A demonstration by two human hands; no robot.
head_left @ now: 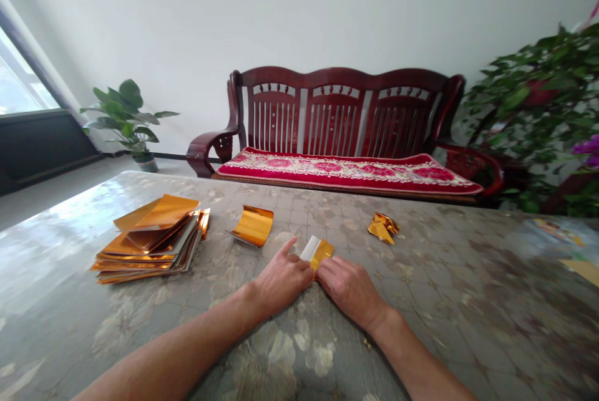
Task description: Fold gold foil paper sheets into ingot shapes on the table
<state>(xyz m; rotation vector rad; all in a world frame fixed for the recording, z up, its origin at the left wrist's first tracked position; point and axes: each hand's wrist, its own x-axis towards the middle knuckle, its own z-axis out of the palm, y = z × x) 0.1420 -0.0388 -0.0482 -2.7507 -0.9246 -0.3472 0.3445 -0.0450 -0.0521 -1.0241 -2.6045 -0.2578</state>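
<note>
Directly before me on the table lies a small sheet of gold foil paper (322, 254), partly folded, with a white strip showing along its left side. My left hand (286, 276) is closed at the sheet's near left edge, its fingers bent against the paper while one finger sticks out forward. Closed at the near right edge, my right hand (349, 285) has its fingertips pinched on the gold part. The two hands almost meet, and they hide the near end of the sheet. Beyond my left hand sits a single curled gold foil sheet (254, 225).
A stack of gold foil sheets (150, 245) stands at the left on the patterned table (224, 332). Crumpled or folded gold foil (384, 227) lies at the right. A clear plastic bag (556, 239) rests near the right edge. Behind the table is a wooden bench (334, 120).
</note>
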